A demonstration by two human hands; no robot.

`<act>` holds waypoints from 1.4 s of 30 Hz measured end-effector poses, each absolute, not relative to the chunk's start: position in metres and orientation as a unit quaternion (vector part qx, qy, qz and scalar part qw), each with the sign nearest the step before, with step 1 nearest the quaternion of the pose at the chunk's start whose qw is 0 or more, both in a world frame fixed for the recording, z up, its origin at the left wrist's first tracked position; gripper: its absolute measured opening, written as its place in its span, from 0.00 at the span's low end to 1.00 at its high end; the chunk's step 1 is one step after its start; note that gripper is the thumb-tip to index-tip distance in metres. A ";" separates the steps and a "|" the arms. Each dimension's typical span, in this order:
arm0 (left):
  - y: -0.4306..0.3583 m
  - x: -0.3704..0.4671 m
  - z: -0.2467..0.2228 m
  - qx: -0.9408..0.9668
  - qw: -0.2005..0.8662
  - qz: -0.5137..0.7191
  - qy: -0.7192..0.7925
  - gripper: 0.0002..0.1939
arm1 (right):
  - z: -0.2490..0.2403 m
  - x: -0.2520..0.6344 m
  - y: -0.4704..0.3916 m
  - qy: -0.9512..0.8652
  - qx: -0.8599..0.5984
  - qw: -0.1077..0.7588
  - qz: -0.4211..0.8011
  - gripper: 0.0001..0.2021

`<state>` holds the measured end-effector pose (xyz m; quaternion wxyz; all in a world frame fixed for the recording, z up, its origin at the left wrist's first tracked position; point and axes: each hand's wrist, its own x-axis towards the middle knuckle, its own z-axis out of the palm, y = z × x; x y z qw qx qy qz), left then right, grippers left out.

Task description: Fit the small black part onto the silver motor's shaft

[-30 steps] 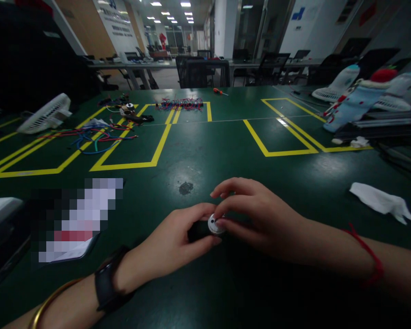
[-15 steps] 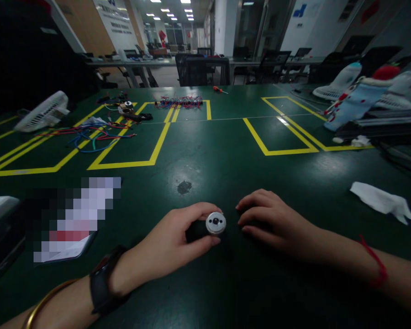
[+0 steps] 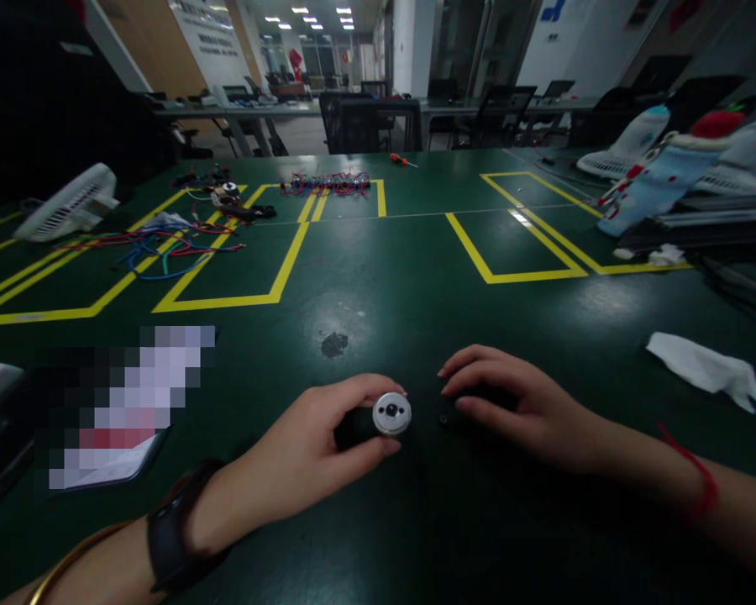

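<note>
The left hand has hold of a cylinder just above or on the table, near the middle of the lower view; its thumb lies along the near side and its fingers along the far side, closed only as far as the cylinder's width allows. The cylinder's round silver face points up and toward the wearer, with a dark centre and a smaller hole on either side of it, the three in a nearly level row. Its body is in shadow beneath the face, so the long axis is hard to judge; it seems to run up from the table, tipped somewhat toward the wearer. The right hand is well apart from the cylinder, fingers loosely bent, thumb clear of them, with nothing visible in its grasp. A small dark part lies on the table just beside that thumb, between the right hand and the cylinder. A phone lies to the left of the hands, a tissue to the right, and tangled wires farther off on the left.
</note>
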<state>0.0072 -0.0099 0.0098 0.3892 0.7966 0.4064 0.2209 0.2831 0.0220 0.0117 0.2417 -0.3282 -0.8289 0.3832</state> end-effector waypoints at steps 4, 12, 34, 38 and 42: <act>-0.011 0.006 0.010 0.797 0.389 0.218 0.408 0.19 | 0.010 0.290 0.027 -0.707 -0.400 0.331 0.481 0.06; -0.010 0.007 0.009 0.798 0.387 0.218 0.408 0.19 | 0.000 0.292 0.029 -0.531 -0.444 0.419 0.587 0.05; -0.010 0.004 0.007 0.801 0.385 0.219 0.404 0.20 | 0.008 0.288 0.025 -0.596 -0.461 0.360 0.550 0.09; -0.010 0.005 0.007 0.799 0.388 0.217 0.404 0.20 | 0.010 0.287 0.025 -0.709 -0.438 0.301 0.464 0.07; -0.011 0.005 0.007 0.798 0.389 0.215 0.407 0.19 | 0.010 0.284 0.022 -0.834 -0.358 0.228 0.354 0.11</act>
